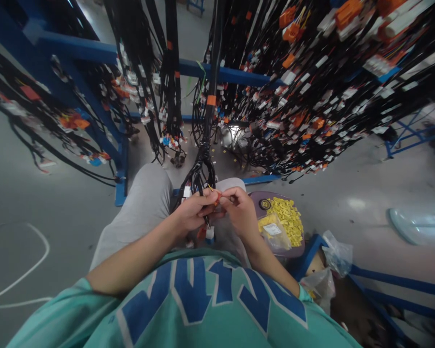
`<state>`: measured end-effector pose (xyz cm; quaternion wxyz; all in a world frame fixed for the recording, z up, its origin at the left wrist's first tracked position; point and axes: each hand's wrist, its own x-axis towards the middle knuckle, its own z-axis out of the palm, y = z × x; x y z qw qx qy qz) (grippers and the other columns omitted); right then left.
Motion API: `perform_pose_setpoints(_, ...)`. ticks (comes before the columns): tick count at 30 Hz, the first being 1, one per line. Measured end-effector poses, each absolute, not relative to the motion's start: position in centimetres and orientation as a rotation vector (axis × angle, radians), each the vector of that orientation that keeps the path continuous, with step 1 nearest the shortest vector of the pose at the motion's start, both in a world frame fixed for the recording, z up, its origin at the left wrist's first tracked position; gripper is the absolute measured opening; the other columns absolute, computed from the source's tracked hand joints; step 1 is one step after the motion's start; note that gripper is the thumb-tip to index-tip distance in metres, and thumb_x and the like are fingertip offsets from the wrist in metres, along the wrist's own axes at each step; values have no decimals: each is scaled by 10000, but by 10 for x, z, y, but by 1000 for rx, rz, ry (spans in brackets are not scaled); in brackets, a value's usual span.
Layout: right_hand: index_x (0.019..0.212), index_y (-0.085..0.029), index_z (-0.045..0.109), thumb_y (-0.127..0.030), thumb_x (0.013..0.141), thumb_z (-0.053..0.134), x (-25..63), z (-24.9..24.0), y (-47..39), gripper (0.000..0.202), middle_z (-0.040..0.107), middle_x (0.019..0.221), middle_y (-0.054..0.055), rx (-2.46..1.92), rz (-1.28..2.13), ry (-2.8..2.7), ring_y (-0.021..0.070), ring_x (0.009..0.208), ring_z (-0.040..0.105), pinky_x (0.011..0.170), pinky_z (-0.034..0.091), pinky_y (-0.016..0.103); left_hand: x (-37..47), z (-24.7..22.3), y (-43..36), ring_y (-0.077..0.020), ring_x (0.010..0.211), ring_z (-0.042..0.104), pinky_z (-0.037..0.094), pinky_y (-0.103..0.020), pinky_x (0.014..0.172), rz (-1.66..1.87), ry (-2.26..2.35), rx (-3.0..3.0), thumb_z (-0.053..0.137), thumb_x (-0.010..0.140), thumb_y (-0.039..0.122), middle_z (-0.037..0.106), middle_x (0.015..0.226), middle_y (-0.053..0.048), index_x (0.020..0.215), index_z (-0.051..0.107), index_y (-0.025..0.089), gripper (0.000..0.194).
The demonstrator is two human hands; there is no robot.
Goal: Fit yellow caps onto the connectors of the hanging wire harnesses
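Above my lap, my left hand (199,209) pinches a small orange connector (218,197) on the end of a wire harness branch. My right hand (240,209) meets it from the other side, thumb and forefinger closed at the connector; whether a tiny part sits between those fingertips is too small to make out. The black wire harness (204,157) hangs down in front of me and splits into several branches by my hands. Below my fingers dangles a white and blue connector (210,234).
Right of my knee stands a purple tub (254,196) of small yellow pieces (288,217), with a labelled plastic bag (273,231) in it. Many harnesses (304,96) hang from a blue frame (232,75) ahead. Clear plastic bags (337,253) lie by blue rails at the lower right.
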<state>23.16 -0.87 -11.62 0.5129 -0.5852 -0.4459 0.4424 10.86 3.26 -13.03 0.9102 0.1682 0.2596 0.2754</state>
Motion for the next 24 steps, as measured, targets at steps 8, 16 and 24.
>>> perform_pose_setpoints(8,824,-192,521,-378,704,602,238,-129,2,236,558,696,-26,-1252,1250,-850,77,563,506,528,426,205,118,-126,48,-54,376,449,468,-168,452,607,563,184,458,846,212,444,429,34,673,578,115,232)
perform_pose_setpoints(16,975,-196,501,-477,659,635,233,-138,-23,444,605,799,3,-1192,1781,-902,116,630,586,531,474,225,115,-126,67,-21,433,481,485,-149,523,761,630,88,385,869,138,596,667,-40,811,595,95,222)
perform_pose_setpoints(24,852,-175,505,-460,695,593,229,-133,-20,337,617,701,6,-1048,1829,-688,88,495,535,468,454,208,107,-157,49,-150,492,591,494,-283,508,492,571,366,528,784,394,571,558,11,914,572,175,259)
